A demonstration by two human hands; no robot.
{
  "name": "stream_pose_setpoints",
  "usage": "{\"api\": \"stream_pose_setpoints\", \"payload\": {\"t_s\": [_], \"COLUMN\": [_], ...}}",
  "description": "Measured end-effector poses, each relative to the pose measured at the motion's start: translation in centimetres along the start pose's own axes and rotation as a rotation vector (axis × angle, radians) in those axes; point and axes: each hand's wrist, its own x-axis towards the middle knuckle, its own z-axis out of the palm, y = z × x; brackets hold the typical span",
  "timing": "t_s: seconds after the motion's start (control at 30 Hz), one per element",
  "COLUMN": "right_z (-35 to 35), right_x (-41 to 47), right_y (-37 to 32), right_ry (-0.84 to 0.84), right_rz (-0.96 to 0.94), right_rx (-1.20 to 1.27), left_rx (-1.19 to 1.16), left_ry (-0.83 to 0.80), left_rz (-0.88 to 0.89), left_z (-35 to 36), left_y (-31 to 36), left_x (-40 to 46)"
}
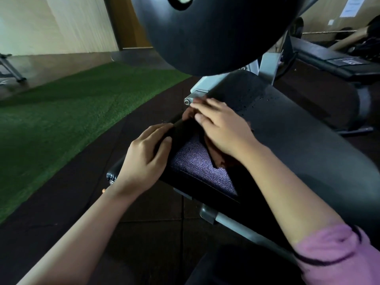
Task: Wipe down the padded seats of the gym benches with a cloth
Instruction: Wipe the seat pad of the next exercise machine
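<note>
Head view: left hand (144, 159), fingers curled together, grips the near-left edge of a dark padded seat (205, 167); right hand (222, 124) lies flat, fingers slightly spread, pressing a dark cloth (218, 157) onto it. Pebbled purple-sheened upholstery, long axis running away toward the round black weight plate (205, 36).

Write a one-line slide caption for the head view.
Left hand grips the edge of a dark gym bench pad while the right hand lies flat across it.
</note>
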Motion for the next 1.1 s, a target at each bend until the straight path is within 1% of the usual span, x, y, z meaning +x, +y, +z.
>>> {"api": "stream_pose_setpoints", "payload": {"t_s": [0.07,0.17,0.23,0.37,0.53,0.6,0.63,0.7,0.77,0.9,1.1], "right_z": [-0.1,0.4,0.3,-0.4,-1.8,-2.0,-1.9,-1.8,-1.5,-1.3,-1.2], "right_x": [-0.8,-4.0,-5.6,-5.5,-1.2,0.2,0.7,1.4,1.6,1.7,4.7], "right_y": [1.4,2.2,2.2,2.8,6.5,7.9,8.3,8.5,8.7,8.9,9.4], "right_ry": [0.055,0.175,0.217,0.198,0.263,0.239,0.200,0.112,0.080,0.092,0.097], "right_rz": [0.019,-0.042,-0.081,-0.097,-0.068,-0.079,-0.087,-0.106,-0.113,-0.144,-0.212], "right_rx": [0.045,0.048,0.073,0.160,0.215,0.189,0.176,0.136,0.076,-0.004,0.046], "left_rx": [0.006,0.007,0.028,0.135,0.238,0.269,0.281,0.309,0.318,0.307,0.326], "left_ry": [-0.010,-0.047,-0.083,-0.219,-0.406,-0.445,-0.457,-0.464,-0.437,-0.361,-0.345], "left_rz": [-0.009,-0.006,-0.005,-0.018,0.067,0.074,0.061,0.034,0.028,0.017,-0.009], "left_z": [-0.1,-0.5,-0.9,-0.4,2.5,3.5,4.0,4.9,5.7,6.5,7.0], "left_y": [0.0,0.1,0.3,1.5,2.6,2.9,2.9,3.0,3.1,3.4,3.3], "left_x": [0.0,0.3,1.2,4.5,8.7,10.1,10.7,11.6,12.0,11.9,12.0]}}
